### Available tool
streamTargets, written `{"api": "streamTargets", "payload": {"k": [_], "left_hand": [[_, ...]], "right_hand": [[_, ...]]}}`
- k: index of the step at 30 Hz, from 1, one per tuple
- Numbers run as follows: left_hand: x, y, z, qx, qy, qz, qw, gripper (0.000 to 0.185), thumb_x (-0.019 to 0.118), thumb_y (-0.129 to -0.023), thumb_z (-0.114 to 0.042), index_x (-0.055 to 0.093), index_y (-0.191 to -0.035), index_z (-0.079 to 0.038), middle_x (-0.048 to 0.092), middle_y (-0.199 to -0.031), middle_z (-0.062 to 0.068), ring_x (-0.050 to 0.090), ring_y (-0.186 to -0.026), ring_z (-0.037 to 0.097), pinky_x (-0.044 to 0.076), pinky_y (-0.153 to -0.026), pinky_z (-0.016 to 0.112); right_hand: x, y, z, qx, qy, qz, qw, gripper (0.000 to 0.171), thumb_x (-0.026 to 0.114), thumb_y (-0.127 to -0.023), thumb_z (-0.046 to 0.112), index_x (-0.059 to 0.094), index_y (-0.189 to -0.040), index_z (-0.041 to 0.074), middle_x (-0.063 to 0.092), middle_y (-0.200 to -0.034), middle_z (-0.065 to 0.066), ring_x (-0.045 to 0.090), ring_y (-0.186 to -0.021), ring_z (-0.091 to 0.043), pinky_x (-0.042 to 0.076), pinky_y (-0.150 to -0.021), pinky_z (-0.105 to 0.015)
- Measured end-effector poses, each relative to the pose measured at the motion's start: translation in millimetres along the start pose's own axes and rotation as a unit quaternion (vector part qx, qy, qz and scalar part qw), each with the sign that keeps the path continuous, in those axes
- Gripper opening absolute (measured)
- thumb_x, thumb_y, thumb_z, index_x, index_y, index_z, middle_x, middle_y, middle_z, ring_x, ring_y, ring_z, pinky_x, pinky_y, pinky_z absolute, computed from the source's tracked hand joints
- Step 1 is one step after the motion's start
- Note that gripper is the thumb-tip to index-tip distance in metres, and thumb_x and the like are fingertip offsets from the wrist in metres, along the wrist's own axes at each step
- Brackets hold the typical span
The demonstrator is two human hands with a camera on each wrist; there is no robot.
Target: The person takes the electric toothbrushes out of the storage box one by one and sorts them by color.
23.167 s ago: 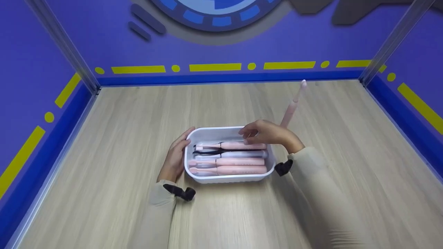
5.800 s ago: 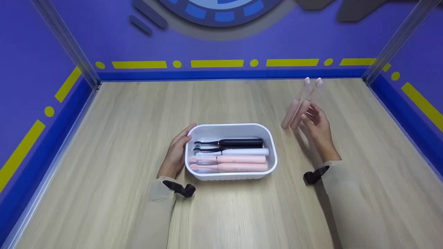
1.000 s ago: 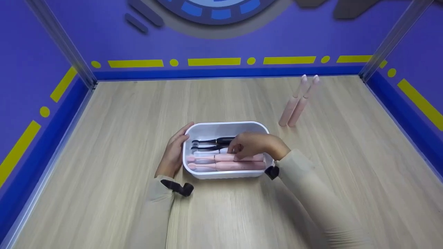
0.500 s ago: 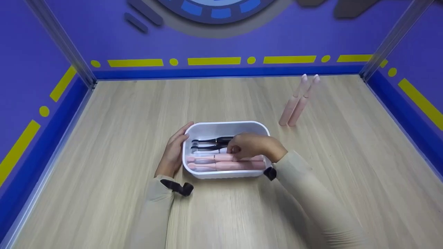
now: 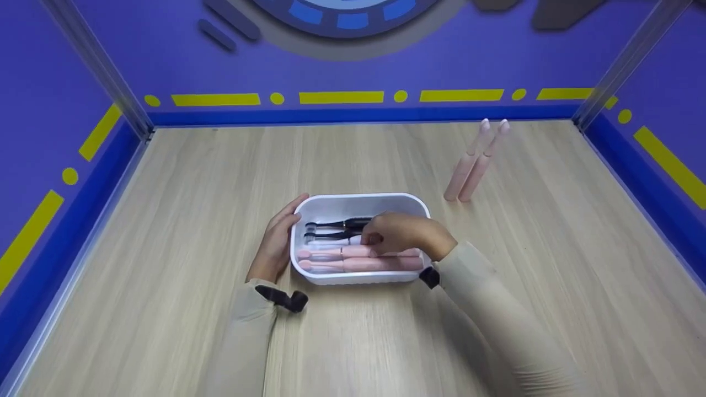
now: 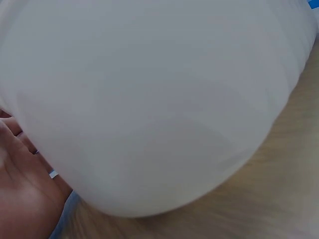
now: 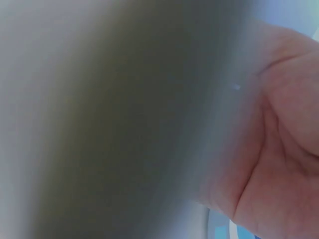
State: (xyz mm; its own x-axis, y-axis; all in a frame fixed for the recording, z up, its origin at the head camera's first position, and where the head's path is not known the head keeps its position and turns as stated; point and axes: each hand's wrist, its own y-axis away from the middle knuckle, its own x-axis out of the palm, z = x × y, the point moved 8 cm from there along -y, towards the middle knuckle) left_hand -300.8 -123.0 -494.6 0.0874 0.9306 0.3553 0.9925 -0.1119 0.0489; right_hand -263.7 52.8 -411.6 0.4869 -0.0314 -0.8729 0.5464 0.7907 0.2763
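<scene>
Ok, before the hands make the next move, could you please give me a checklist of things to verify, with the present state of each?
1. White plastic bin held: ok, the left hand grips its left end.
2. Right hand inside the bin: ok, it is over the toothbrushes.
3. Secure grip on one toothbrush: cannot tell, the fingertips' contact is hidden and the right wrist view is blurred.
4. White electric toothbrush fully visible: not ok, the right hand covers most of its handle.
5. Two standing pink electric toothbrushes upright: ok, side by side on the table.
6. Gap between those two: cannot tell, they may touch at the base.
</scene>
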Motion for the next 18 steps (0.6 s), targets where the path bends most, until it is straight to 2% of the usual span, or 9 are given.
{"api": "streamTargets", "payload": {"k": [5,15,18], "left_hand": [[0.7,1.1,0.4,0.002,0.004,0.006,1.0,0.049,0.032,-0.097,-0.004,0.036,-0.146,0.001,0.031,-0.156,0.01,0.024,-0.146,0.02,0.018,-0.121,0.034],[1.6,1.2,-0.8,0.003,0.006,0.004,1.0,0.049,0.033,-0.097,-0.004,0.037,-0.146,0.001,0.031,-0.156,0.012,0.024,-0.146,0.021,0.018,-0.121,0.033],[1.4,1.2,-0.8,0.004,0.005,0.005,1.0,0.049,0.033,-0.097,-0.004,0.037,-0.146,0.001,0.031,-0.156,0.012,0.024,-0.146,0.021,0.018,-0.121,0.033]], "right_hand": [[0.4,0.8,-0.8,-0.004,-0.001,0.007,1.0,0.008,0.069,-0.081,0.002,0.069,-0.089,0.004,0.049,-0.071,0.004,0.044,-0.069,-0.01,0.037,-0.063,-0.021],[-0.4,-1.0,-8.6,0.033,-0.035,0.005,0.999,0.015,0.073,-0.078,0.003,0.072,-0.093,0.005,0.056,-0.075,0.002,0.047,-0.071,-0.008,0.04,-0.065,-0.02],[-1.1,-0.7,-8.3,0.031,-0.043,0.001,0.999,0.016,0.073,-0.078,0.001,0.072,-0.094,0.004,0.058,-0.074,0.001,0.047,-0.07,-0.007,0.041,-0.063,-0.019]]}}
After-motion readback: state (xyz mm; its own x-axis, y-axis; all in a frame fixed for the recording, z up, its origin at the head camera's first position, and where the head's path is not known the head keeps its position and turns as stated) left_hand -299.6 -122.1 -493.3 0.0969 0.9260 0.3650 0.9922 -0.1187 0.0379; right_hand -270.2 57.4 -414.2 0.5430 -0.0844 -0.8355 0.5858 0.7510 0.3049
